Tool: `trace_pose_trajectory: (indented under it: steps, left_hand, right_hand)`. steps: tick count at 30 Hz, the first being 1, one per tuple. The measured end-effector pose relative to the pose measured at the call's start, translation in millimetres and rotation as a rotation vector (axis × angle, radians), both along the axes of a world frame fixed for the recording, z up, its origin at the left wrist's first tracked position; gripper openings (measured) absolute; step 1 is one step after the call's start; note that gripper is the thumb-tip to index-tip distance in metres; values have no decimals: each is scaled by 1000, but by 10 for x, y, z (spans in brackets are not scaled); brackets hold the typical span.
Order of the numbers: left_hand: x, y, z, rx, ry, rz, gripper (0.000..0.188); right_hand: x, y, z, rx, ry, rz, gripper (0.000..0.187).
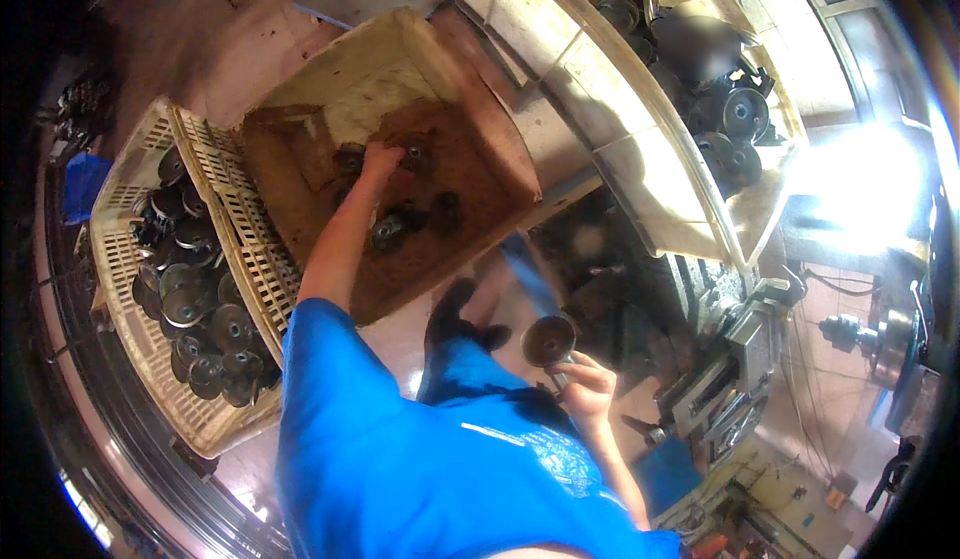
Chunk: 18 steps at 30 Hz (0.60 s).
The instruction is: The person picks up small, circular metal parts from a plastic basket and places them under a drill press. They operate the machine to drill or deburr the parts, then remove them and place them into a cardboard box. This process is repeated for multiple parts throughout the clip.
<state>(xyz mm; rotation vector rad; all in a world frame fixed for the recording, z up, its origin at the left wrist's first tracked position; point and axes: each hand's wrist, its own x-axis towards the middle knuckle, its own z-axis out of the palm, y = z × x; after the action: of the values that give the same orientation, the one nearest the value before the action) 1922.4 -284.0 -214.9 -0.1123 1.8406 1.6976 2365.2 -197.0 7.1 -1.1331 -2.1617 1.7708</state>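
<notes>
- Held a dark round metal disc in the right hand, pinched between the fingers at its lower edge, with its round face toward the camera, close to the front of a blue shirt.
- Reached with the left hand, arm stretched out, down into a brown box ahead and to the left.
- Could not tell the left hand's grip, whether closed on something or only touching, among dark parts near its fingertips.
- Showed more dark parts lower down inside the box, nearer the body.
- Showed a pale plastic crate with slatted walls just beside the box, on the left, heaped with dark discs.
- Showed a pale container at upper right, with further dark discs, and a metal machine at right.
</notes>
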Motion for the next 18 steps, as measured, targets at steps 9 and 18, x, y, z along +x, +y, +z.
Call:
trace_pose_trajectory:
  steps: [9,18]
  left_hand:
    - [-347,-403,-391,-498,537,-495,38]
    - [938,-629,502,-879,608,-656,35]
  right_hand:
    - [37,21,12,-21,-13,-22,34]
    - [88,45,-156,-100,92,-44,32]
